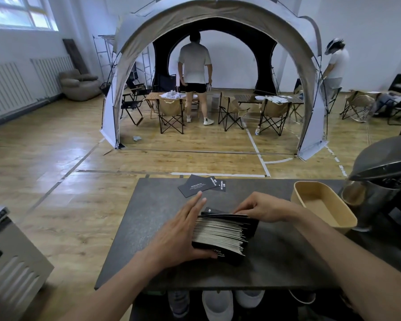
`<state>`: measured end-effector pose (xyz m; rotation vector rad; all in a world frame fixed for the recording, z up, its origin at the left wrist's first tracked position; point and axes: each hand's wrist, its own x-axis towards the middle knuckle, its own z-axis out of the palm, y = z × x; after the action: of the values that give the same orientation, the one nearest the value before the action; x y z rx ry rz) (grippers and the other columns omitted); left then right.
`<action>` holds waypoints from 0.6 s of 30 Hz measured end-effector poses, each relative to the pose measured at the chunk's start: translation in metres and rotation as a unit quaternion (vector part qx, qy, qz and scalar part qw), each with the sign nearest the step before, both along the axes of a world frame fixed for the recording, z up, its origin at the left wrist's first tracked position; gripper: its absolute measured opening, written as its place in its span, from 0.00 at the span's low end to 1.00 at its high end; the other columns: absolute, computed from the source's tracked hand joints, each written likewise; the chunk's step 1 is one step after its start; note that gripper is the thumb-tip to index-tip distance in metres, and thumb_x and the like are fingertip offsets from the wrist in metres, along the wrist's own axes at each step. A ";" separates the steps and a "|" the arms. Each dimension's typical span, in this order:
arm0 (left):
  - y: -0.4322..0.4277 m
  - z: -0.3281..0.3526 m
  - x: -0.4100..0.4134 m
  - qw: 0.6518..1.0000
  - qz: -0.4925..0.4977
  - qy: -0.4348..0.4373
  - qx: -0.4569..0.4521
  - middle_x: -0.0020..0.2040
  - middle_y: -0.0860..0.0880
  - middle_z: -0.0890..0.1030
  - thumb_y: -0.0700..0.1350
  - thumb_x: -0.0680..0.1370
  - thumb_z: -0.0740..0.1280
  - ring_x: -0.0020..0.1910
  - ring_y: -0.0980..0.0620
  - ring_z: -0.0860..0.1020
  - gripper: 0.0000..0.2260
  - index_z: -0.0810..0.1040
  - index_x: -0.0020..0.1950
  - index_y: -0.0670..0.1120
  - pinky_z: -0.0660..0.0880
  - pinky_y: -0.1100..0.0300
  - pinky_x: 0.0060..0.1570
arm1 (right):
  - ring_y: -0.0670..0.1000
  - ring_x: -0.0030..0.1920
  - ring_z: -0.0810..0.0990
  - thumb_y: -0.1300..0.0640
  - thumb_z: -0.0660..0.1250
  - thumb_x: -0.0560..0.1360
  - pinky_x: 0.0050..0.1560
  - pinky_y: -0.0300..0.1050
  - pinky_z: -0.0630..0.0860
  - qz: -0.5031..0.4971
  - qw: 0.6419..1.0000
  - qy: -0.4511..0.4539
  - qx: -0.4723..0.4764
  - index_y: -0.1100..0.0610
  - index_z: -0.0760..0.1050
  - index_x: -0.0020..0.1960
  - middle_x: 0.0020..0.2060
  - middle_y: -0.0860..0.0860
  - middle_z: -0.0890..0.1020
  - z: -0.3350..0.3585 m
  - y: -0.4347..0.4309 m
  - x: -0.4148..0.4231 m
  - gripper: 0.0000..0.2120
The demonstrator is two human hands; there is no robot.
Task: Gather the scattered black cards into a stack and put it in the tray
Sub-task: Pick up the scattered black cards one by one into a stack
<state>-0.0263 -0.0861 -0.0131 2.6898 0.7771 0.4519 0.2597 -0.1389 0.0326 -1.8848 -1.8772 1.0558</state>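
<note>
A thick, slanted stack of black cards (222,230) lies on the dark table (139,228), its pale edges showing. My left hand (183,230) presses flat against the stack's left side, with the thumb under its near end. My right hand (262,209) grips the far right end of the stack with bent fingers. A few loose black cards (200,186) with white print lie overlapped near the table's far edge, apart from both hands. The tan paper tray (347,215) stands to the right of my right hand with nothing visible in it.
A dark metal appliance (384,177) with a cup stands right of the tray. A grey metal box (7,262) sits at lower left. Beyond the table are a wooden floor, a domed tent (213,26) with folding chairs, and two people standing far off.
</note>
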 end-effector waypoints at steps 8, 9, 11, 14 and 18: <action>0.002 -0.001 -0.001 1.000 -0.005 0.025 0.001 0.69 0.60 0.69 0.77 0.67 0.67 0.65 0.62 0.67 0.42 0.59 0.75 0.62 0.70 0.56 0.67 | 0.49 0.46 0.83 0.47 0.69 0.79 0.48 0.45 0.79 -0.090 0.989 0.118 -0.017 0.56 0.85 0.54 0.48 0.53 0.88 -0.004 0.012 -0.003 0.13; 0.003 0.000 -0.001 1.000 -0.009 0.028 0.000 0.68 0.60 0.69 0.77 0.67 0.67 0.63 0.62 0.67 0.42 0.58 0.76 0.63 0.70 0.56 0.65 | 0.47 0.44 0.84 0.49 0.72 0.77 0.47 0.43 0.79 -0.108 0.992 0.061 0.034 0.55 0.86 0.53 0.45 0.51 0.88 -0.009 0.015 -0.004 0.11; 0.004 0.001 -0.002 0.999 -0.023 0.047 0.006 0.66 0.58 0.68 0.76 0.69 0.66 0.60 0.60 0.67 0.42 0.53 0.77 0.68 0.71 0.58 0.61 | 0.44 0.44 0.85 0.47 0.77 0.72 0.49 0.41 0.81 -0.083 0.989 -0.088 0.090 0.51 0.86 0.51 0.44 0.47 0.87 -0.019 0.021 -0.010 0.11; 0.008 0.005 -0.006 0.996 -0.037 0.078 0.024 0.64 0.56 0.65 0.76 0.70 0.64 0.58 0.60 0.65 0.42 0.45 0.77 0.72 0.71 0.60 0.58 | 0.46 0.50 0.82 0.45 0.77 0.71 0.55 0.46 0.80 -0.019 0.973 -0.210 0.095 0.48 0.85 0.55 0.50 0.45 0.84 -0.030 0.023 -0.018 0.14; 0.008 0.004 -0.009 0.995 -0.031 0.087 0.037 0.66 0.56 0.62 0.77 0.70 0.62 0.61 0.58 0.66 0.42 0.44 0.77 0.72 0.70 0.60 0.60 | 0.48 0.59 0.78 0.44 0.72 0.75 0.61 0.49 0.76 -0.012 0.962 -0.247 0.119 0.48 0.83 0.61 0.58 0.45 0.79 -0.031 0.022 -0.008 0.16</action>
<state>-0.0356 -0.0784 -0.0089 2.8415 0.7349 0.2377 0.2516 -0.1165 0.0016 -2.1510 -2.1071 0.3379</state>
